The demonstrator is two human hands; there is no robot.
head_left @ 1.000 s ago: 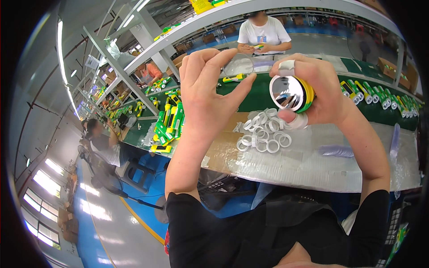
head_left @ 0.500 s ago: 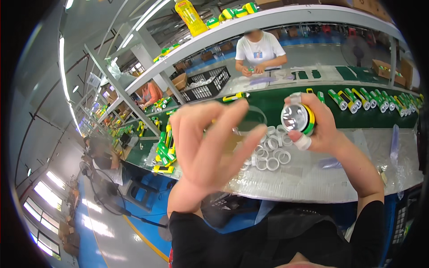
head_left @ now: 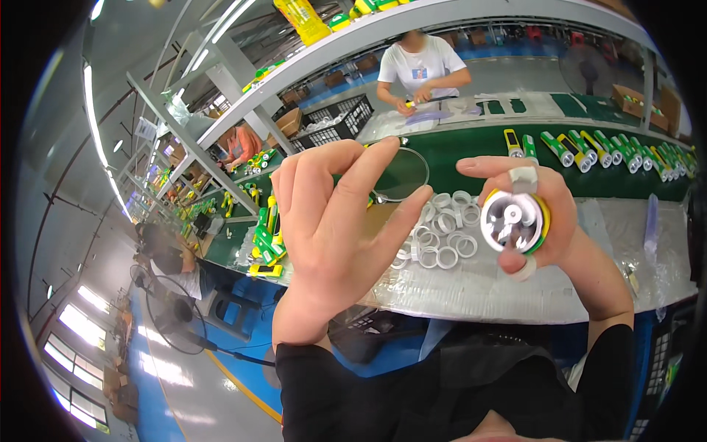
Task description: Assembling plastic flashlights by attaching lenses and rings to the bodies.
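Note:
My left hand (head_left: 329, 221) is raised over the bench, pinching a clear round lens (head_left: 403, 177) by its edge between thumb and fingertips. To its right, my right hand (head_left: 554, 206) grips a green and yellow flashlight (head_left: 509, 223), its shiny round reflector facing up toward me. White tape wraps a finger and the thumb of that hand. The lens and the flashlight are apart. Between and below my hands, several white plastic rings (head_left: 447, 243) lie in a loose pile, partly hidden by my left hand.
Flashlights (head_left: 589, 152) line the green belt (head_left: 471, 151) beyond the bench (head_left: 508, 295). More flashlights (head_left: 266, 243) lie at left. A shelf (head_left: 442, 22) crosses overhead with a yellow bottle (head_left: 303, 22). Across the belt sits a person in a white shirt (head_left: 421, 70), near a black crate (head_left: 335, 124).
My right hand has moved slightly right and down, turning the flashlight's reflector more toward me. My left hand has steadied, with the lens still in its pinch.

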